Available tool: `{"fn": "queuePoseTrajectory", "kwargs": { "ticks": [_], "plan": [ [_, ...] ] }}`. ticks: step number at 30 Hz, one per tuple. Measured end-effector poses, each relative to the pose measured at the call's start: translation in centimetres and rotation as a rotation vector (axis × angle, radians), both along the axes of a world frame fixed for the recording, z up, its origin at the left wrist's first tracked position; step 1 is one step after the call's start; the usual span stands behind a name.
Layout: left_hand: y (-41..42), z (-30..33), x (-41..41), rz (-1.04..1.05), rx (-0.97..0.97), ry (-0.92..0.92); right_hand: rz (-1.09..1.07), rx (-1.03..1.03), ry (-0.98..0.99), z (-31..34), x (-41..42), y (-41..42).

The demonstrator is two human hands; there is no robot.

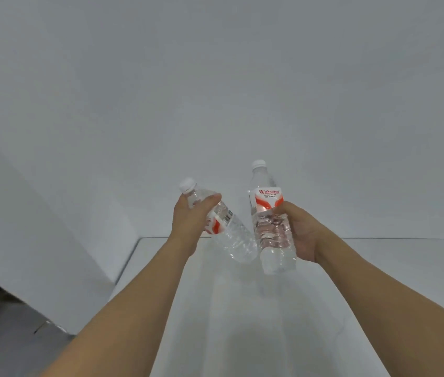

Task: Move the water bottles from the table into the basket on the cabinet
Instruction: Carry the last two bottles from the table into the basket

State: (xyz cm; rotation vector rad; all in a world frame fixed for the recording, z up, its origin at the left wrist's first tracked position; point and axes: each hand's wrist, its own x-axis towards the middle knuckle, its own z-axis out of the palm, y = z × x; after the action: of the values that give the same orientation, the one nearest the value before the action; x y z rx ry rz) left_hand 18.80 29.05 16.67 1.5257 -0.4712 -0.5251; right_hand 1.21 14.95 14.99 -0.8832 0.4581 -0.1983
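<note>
Two clear water bottles with white caps and red-and-white labels are held up above a white table [242, 308]. My left hand [191, 219] grips the upper part of the left water bottle [231, 235], which tilts with its cap up and to the left. My right hand [299, 235] is wrapped around the middle of the right water bottle [270, 213], which stands nearly upright. The lower ends of the two bottles are close together, almost touching. No basket or cabinet is in view.
The white table's far edge [378, 238] meets a plain white wall [215, 91]. Its left edge [125, 270] borders a white side wall, and a grey floor [6, 336] with a dark object shows at the lower left.
</note>
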Motion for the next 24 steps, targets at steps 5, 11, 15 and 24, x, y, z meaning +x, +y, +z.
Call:
{"fn": "queuePoseTrajectory", "kwargs": {
  "ticks": [5, 11, 15, 24],
  "plan": [
    [7.8, 5.5, 0.8, 0.279, -0.233, 0.107, 0.103, -0.071, -0.077, 4.6, 3.7, 6.3],
    [20.5, 11.4, 2.7, 0.51, -0.353, 0.068, 0.109, -0.342, -0.13, 10.1, 9.1, 16.2],
    [29.6, 13.6, 2.7, 0.668, -0.336, -0.018, 0.189, -0.399, -0.237, 12.6, 12.8, 24.0],
    [50.0, 16.6, -0.1, 1.072, -0.049, -0.326, 0.444, -0.55, -0.403, 16.6, 18.0, 45.2]
  ]
}}
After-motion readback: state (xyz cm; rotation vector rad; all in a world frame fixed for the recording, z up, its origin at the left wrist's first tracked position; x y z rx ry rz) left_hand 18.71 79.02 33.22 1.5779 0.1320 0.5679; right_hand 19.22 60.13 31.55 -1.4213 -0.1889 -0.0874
